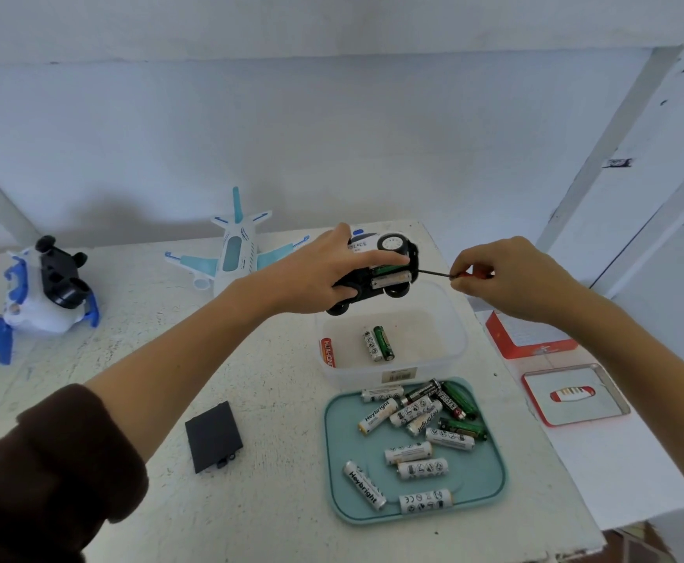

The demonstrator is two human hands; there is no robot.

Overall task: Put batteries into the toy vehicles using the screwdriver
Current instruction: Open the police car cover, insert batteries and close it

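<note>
My left hand (320, 274) grips a white and black toy police car (385, 270) above the table, tilted on its side with the underside toward me. Its battery bay is uncovered and shows a white battery and a green one. My right hand (511, 278) pinches a screwdriver (439, 274) with a red handle; the thin dark shaft points left and its tip touches the car's right end. A black battery cover (213, 436) lies on the table near my left forearm.
A clear tub (450, 355) under the car holds three batteries. A teal tray (490, 493) in front carries several loose batteries. A toy airplane (236, 249) and an overturned blue and white toy (43, 294) lie at the back. A red box (531, 343) and lid (576, 396) sit right.
</note>
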